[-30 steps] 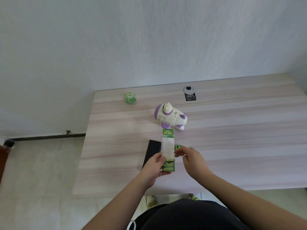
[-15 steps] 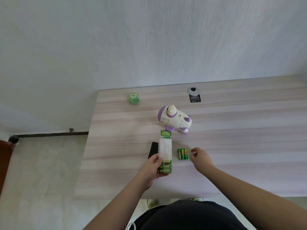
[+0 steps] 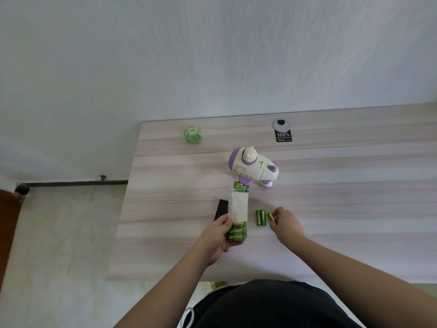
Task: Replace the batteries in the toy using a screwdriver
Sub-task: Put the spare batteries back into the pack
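Observation:
A white and purple toy (image 3: 253, 168) stands on the wooden table (image 3: 331, 185). My left hand (image 3: 217, 237) grips a battery pack (image 3: 238, 214) at its lower end, where green batteries remain in it; the upper part of the pack is empty white card. Two green and gold batteries (image 3: 260, 217) lie side by side on the table to the right of the pack. My right hand (image 3: 285, 221) pinches a third battery (image 3: 271, 216) just right of those two. No screwdriver shows.
A flat black object (image 3: 221, 209) lies on the table, partly under the pack and my left hand. A small green cube (image 3: 193, 134) sits at the back left. A round cable grommet with a black label (image 3: 281, 130) is at the back.
My right hand left the pack and moved right to the table. Batteries now lie beside the pack, and the right hand has pulled one apart from the other two.

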`<control>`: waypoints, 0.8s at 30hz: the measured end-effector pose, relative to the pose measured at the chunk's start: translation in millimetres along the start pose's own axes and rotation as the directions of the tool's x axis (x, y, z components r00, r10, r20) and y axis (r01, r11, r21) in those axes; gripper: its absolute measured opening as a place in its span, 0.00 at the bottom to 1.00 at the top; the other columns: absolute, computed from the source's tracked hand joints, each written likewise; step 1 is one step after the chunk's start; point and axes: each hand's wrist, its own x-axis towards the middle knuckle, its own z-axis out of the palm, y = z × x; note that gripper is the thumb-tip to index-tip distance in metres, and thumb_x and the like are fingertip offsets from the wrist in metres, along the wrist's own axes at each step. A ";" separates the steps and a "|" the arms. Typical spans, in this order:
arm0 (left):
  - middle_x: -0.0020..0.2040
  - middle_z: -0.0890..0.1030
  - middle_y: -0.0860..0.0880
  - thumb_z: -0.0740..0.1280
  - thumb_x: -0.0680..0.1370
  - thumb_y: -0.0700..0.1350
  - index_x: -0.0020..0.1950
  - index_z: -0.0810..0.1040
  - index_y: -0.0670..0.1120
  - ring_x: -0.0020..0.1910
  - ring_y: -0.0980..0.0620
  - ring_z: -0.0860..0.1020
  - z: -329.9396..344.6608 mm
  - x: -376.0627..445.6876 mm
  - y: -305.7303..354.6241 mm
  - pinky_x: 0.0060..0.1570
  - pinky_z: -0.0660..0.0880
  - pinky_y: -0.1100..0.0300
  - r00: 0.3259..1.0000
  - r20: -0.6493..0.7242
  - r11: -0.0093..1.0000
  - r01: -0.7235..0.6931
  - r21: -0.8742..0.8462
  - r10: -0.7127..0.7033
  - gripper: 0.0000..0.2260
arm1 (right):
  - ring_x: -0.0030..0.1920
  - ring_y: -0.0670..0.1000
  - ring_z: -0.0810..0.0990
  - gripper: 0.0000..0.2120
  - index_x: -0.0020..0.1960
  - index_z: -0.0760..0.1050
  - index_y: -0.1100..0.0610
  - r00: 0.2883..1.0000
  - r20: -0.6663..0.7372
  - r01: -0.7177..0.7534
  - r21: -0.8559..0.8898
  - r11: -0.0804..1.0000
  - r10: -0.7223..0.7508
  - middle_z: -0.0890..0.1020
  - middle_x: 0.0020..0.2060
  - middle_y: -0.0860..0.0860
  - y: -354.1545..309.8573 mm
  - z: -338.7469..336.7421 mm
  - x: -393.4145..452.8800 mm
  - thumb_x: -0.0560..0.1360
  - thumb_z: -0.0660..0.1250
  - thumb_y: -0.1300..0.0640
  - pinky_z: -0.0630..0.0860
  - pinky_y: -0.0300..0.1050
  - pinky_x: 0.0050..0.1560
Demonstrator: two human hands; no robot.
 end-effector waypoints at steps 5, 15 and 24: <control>0.54 0.81 0.42 0.56 0.84 0.44 0.67 0.73 0.45 0.47 0.47 0.81 0.4 0.4 -0.5 0.42 0.80 0.54 1.000 0.018 1.000 0.011 0.019 -0.011 0.13 | 0.44 0.49 0.78 0.14 0.62 0.72 0.55 0.997 -0.031 0.073 0.169 0.983 -0.069 0.78 0.47 0.50 0.3 -8.8 -15.8 0.79 0.64 0.52 0.77 0.44 0.43; 0.59 0.81 0.42 0.57 0.84 0.45 0.65 0.74 0.47 0.55 0.44 0.81 7.0 0.9 -5.1 0.48 0.80 0.51 1.000 0.009 0.998 -0.002 0.066 0.001 0.12 | 0.40 0.41 0.79 0.09 0.54 0.76 0.50 0.889 -0.058 0.455 0.227 0.861 -0.454 0.81 0.41 0.43 -34.0 -38.7 -60.9 0.74 0.70 0.56 0.75 0.30 0.42; 0.60 0.80 0.40 0.56 0.84 0.47 0.66 0.73 0.47 0.56 0.42 0.80 12.6 1.1 -8.1 0.48 0.81 0.50 1.000 0.003 0.994 0.006 0.105 -0.006 0.13 | 0.37 0.53 0.81 0.08 0.44 0.84 0.56 0.616 -0.113 0.749 -0.223 0.624 -0.780 0.82 0.38 0.52 -38.8 -22.9 -47.1 0.66 0.78 0.60 0.78 0.42 0.35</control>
